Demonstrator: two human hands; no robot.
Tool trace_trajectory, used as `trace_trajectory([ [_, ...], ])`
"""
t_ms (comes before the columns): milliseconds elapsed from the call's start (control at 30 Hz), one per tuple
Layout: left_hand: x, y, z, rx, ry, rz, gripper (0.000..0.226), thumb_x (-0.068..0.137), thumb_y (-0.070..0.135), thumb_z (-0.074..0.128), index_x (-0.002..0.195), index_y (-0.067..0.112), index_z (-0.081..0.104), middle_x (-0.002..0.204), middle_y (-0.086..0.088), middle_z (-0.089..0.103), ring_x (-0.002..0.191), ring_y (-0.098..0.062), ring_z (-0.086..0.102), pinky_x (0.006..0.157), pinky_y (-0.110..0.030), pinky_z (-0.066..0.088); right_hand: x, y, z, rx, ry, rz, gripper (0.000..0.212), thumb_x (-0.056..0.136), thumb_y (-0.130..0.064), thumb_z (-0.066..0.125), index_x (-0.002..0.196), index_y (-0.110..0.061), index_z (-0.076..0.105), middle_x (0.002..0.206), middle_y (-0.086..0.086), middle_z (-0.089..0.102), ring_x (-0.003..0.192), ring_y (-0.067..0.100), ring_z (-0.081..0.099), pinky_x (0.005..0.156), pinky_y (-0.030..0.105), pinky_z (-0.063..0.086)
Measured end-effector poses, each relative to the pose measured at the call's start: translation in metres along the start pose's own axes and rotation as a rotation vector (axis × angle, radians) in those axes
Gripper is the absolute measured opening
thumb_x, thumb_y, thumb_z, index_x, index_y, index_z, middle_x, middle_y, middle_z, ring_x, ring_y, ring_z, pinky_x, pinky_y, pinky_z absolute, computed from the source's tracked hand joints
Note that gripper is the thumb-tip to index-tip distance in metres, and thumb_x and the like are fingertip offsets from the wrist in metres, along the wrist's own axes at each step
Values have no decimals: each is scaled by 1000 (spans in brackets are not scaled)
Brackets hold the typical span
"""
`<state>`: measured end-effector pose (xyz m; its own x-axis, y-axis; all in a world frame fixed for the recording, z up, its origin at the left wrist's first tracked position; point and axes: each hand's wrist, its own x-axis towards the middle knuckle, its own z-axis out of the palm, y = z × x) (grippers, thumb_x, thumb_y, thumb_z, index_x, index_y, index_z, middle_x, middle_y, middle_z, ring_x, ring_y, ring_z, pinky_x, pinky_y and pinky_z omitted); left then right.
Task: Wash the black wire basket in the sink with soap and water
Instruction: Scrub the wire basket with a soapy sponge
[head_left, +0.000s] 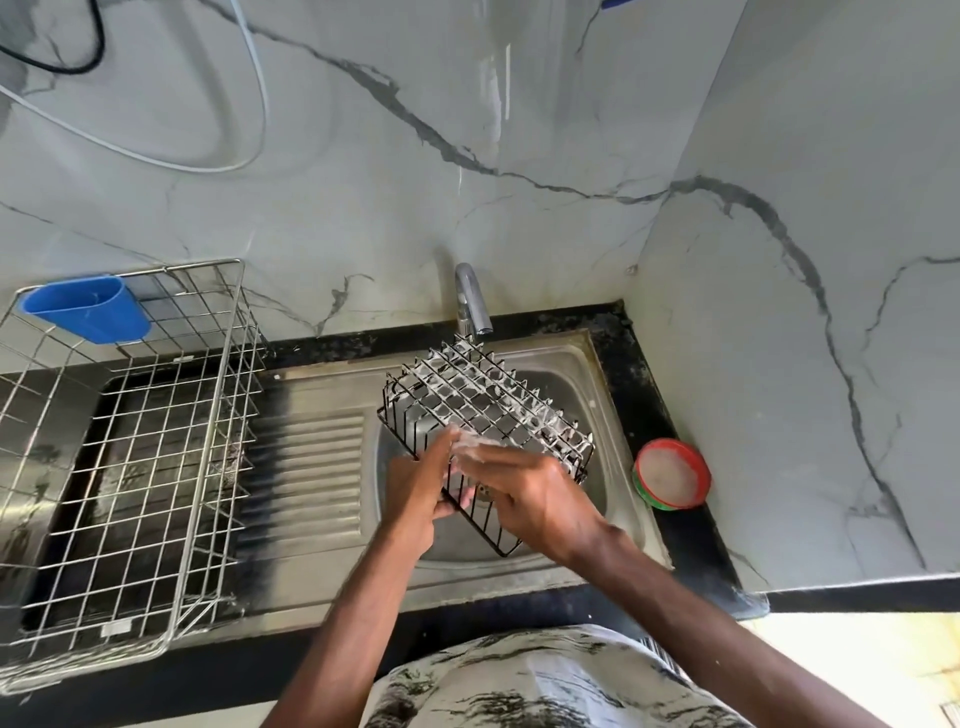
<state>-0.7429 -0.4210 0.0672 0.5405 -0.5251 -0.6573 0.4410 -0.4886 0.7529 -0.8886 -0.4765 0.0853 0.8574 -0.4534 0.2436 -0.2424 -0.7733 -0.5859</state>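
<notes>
Now your left grip (415, 493) curls round basket (483, 405) edge at 7 o'clock, tilting it over sink (582, 382) under tap (470, 301) so suds drain; right grip (530, 493), fingers flat, presses sudsy wire.

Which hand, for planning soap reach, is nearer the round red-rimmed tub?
Right. The right hand is left of the round red-rimmed tub; the left hand, gripping the black wire basket, is farther left.

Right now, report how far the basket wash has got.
Done: white suds coat the grid of the black wire basket. In hand: the left hand grips its lower edge over the sink while the right hand rubs the foamy wires. Left: rinsing, since foam clings to the wires and no stream shows at the tap.
</notes>
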Motion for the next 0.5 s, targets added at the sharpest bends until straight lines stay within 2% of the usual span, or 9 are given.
trace_trajectory([
  [100, -1, 7, -3, -57, -4, -34, 33, 92, 50, 71, 94, 17, 74, 100, -13, 73, 88, -30, 72, 86, -50, 63, 8, -1, -2, -34, -11, 2, 59, 79, 22, 41, 123, -6, 68, 137, 9, 62, 111, 24, 70, 73, 31, 63],
  [167, 1, 10, -7, -43, -21, -31, 28, 95, 47, 68, 91, 20, 71, 102, -12, 71, 87, -27, 68, 91, -50, 59, 1, -6, -4, -44, -31, -19, 59, 79, 23, 42, 122, -8, 68, 138, 6, 61, 108, 24, 70, 72, 33, 62],
  [267, 6, 9, -15, -71, -1, -20, 25, 87, 48, 74, 96, 25, 71, 116, -11, 73, 99, -32, 72, 75, -44, 62, -22, -2, -3, -15, -25, -10, 59, 75, 21, 46, 117, -10, 72, 137, 4, 64, 121, 20, 65, 88, 36, 60],
  [333, 8, 8, -18, -80, 12, -31, 26, 87, 52, 73, 98, 29, 70, 118, -11, 72, 105, -36, 72, 71, -41, 62, -38, 4, -6, 21, -18, 15, 58, 77, 14, 43, 119, -13, 73, 141, 1, 61, 132, 12, 56, 97, 35, 56],
  [433, 10, 6, -17, -85, 14, -44, 36, 90, 54, 70, 109, 24, 70, 111, -10, 71, 92, -36, 71, 67, -40, 63, -51, 11, -18, 52, 42, 29, 60, 74, 17, 45, 117, -11, 75, 144, -4, 56, 135, 2, 49, 105, 28, 50],
  [500, 9, 6, -16, -84, -12, -52, 34, 91, 51, 69, 110, 23, 69, 108, -13, 69, 85, -35, 68, 73, -45, 63, -53, 16, -25, 58, 107, 55, 64, 69, 23, 49, 115, -11, 76, 144, -6, 56, 133, 1, 50, 103, 27, 52],
])
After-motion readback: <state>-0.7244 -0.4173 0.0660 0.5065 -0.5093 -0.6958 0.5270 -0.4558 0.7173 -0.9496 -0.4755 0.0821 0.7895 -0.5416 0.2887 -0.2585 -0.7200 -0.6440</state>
